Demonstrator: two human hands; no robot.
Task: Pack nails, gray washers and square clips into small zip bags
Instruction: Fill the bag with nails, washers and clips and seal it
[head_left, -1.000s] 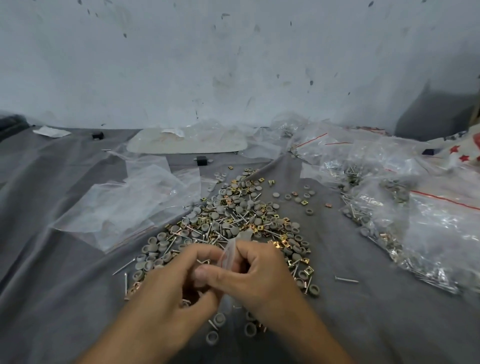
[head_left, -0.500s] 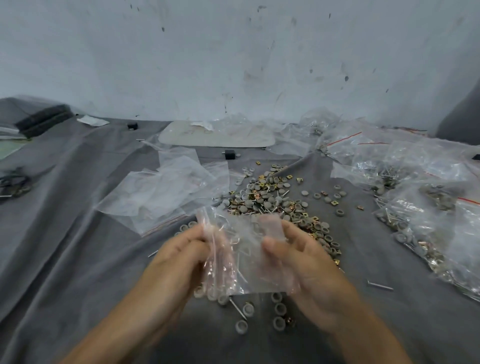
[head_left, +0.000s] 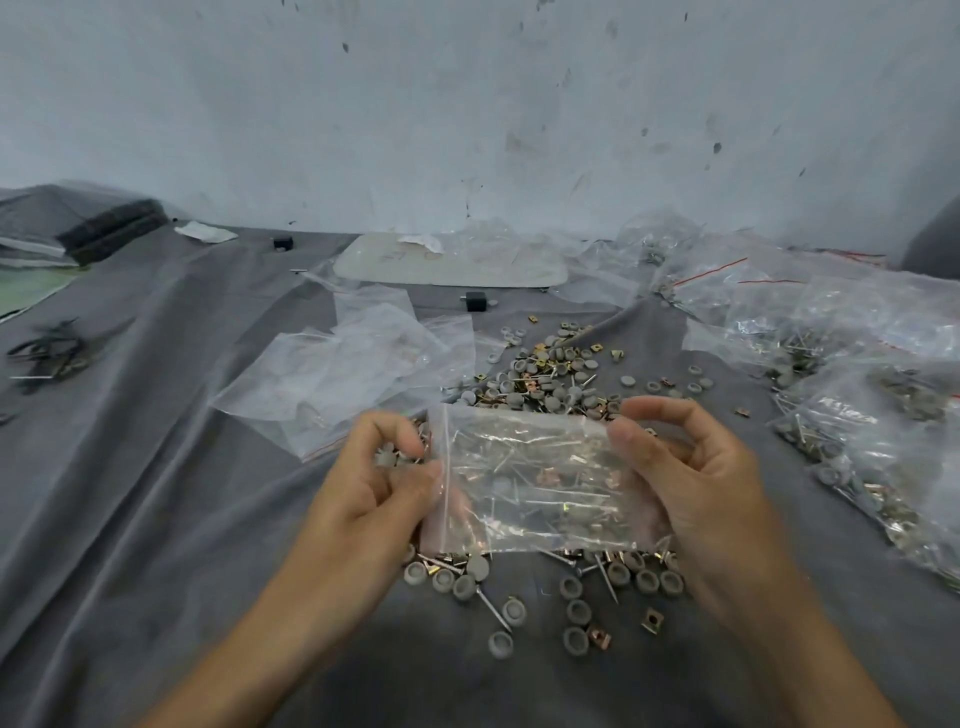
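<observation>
Both hands pinch the small zip bag (head_left: 535, 483): left hand (head_left: 374, 499) on one end, right hand (head_left: 691, 483) on the other.

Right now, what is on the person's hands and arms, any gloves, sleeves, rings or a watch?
Nothing worn shows. The left hand and right hand are bare, no gloves or rings in view. The left forearm and right forearm are bare to the frame's edge: no sleeves, watch or bands.

Left grip (head_left: 382, 486) and right grip (head_left: 696, 483) raised apart, fingertips pinching
</observation>
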